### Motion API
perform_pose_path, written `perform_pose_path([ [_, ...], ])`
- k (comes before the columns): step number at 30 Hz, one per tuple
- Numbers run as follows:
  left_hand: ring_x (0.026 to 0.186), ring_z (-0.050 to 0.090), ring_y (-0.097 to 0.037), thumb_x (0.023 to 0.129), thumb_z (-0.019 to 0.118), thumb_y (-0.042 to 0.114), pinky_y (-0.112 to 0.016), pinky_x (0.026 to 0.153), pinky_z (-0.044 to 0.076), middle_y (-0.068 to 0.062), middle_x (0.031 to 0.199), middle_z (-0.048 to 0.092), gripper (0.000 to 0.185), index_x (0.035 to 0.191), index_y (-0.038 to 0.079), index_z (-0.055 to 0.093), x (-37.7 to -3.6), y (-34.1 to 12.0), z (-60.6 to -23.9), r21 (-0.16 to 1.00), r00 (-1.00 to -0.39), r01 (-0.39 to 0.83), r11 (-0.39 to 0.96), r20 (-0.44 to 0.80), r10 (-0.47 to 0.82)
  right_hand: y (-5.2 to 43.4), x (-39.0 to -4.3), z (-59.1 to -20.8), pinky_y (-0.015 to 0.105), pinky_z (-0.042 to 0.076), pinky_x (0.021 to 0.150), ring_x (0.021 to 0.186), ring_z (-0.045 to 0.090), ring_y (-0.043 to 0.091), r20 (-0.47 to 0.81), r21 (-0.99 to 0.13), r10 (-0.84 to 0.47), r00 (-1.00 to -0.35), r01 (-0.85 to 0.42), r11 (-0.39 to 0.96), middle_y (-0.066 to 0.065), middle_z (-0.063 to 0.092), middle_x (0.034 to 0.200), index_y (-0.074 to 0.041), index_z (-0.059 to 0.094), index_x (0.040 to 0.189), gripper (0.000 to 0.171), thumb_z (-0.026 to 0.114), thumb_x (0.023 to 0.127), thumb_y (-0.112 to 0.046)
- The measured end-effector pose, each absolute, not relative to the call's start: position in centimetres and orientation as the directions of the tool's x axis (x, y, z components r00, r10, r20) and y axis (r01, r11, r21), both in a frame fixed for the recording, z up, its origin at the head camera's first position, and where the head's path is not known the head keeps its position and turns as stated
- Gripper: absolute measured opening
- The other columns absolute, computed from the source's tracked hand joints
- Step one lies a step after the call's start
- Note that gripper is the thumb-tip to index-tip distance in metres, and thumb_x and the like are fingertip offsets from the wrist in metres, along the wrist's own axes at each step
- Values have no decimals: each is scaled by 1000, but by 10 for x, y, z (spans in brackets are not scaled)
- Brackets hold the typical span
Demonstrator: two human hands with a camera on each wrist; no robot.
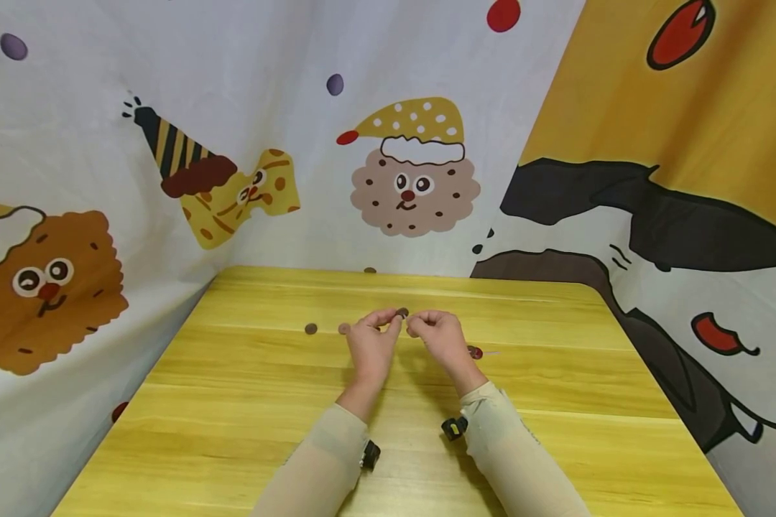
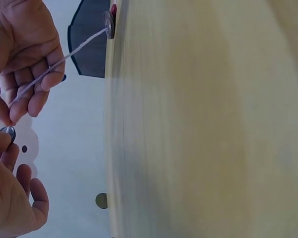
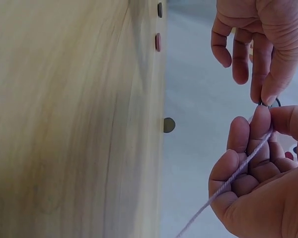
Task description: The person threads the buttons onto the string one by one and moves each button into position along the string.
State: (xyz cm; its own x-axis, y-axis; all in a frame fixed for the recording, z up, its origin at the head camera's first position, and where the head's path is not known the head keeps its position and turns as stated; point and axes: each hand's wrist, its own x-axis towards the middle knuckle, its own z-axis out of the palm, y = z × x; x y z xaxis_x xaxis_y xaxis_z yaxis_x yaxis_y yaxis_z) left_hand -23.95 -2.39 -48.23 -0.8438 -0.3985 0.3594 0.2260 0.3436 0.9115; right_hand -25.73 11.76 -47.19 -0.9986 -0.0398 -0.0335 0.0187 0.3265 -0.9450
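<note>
My left hand [image 1: 371, 346] pinches a dark round button [image 1: 402, 313] by its edge, held above the table. Close beside it, the fingertips of my right hand [image 1: 441, 336] pinch the end of a pale lilac yarn [image 3: 243, 166]. In the right wrist view both hands' fingertips meet at the button, and whether the yarn passes through it cannot be made out. The yarn crosses the right palm and leads down to a threaded button [image 2: 109, 25], with a red piece [image 1: 478, 353] against it on the table.
Left of the hands, a dark button [image 1: 311, 328] and a pinkish button [image 1: 344, 328] lie on the wood-grain table [image 1: 246, 402]. A cartoon-printed cloth [image 1: 284, 43] hangs behind and around the table. Small black cameras [image 1: 454, 429] sit at both wrists.
</note>
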Motion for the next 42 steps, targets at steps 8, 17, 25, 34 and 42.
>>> perform_pose_path([
  [8, 88, 82, -25, 90, 87, 15, -73, 124, 10, -3, 91, 84, 7, 97, 13, 86, -241, -23, -484, 891, -828, 244, 384, 397, -396, 118, -258, -473, 32, 52, 87, 103, 70, 21, -43, -949, -22, -999, 34, 313, 4, 81, 108, -6, 82, 104, 29, 70, 98, -32],
  [17, 75, 78, -22, 90, 88, 13, -68, 127, 6, -2, 90, 84, 6, 95, 13, 86, -237, -21, -484, 891, -829, 256, 376, 402, -388, 119, -256, -474, 33, 51, 87, 100, 66, 20, -49, -959, -34, -998, 38, 282, 4, 80, 106, -11, 82, 95, 22, 71, 98, -30],
  [25, 84, 75, -32, 90, 88, 11, -60, 121, 18, -3, 90, 84, 5, 94, 12, 85, -234, -21, -483, 901, -841, 281, 331, 398, -367, 119, -255, -473, 36, 49, 91, 101, 66, 21, -64, -963, -35, -997, 52, 263, 5, 79, 102, -10, 82, 98, 25, 72, 99, -33],
  [34, 90, 74, -31, 91, 87, 13, -64, 120, 6, 0, 91, 84, 6, 96, 14, 85, -235, -22, -483, 873, -832, 280, 400, 429, -352, 120, -257, -474, 34, 49, 93, 103, 67, 21, -43, -966, -55, -998, 27, 256, 6, 79, 100, -11, 82, 100, 24, 72, 100, -33],
  [42, 87, 75, -32, 91, 86, 12, -63, 122, 20, 0, 91, 83, 7, 97, 14, 84, -235, -22, -486, 845, -824, 319, 429, 471, -314, 119, -256, -472, 33, 52, 92, 101, 68, 21, -38, -973, -71, -997, 21, 231, 5, 78, 96, -10, 82, 101, 23, 71, 100, -30],
])
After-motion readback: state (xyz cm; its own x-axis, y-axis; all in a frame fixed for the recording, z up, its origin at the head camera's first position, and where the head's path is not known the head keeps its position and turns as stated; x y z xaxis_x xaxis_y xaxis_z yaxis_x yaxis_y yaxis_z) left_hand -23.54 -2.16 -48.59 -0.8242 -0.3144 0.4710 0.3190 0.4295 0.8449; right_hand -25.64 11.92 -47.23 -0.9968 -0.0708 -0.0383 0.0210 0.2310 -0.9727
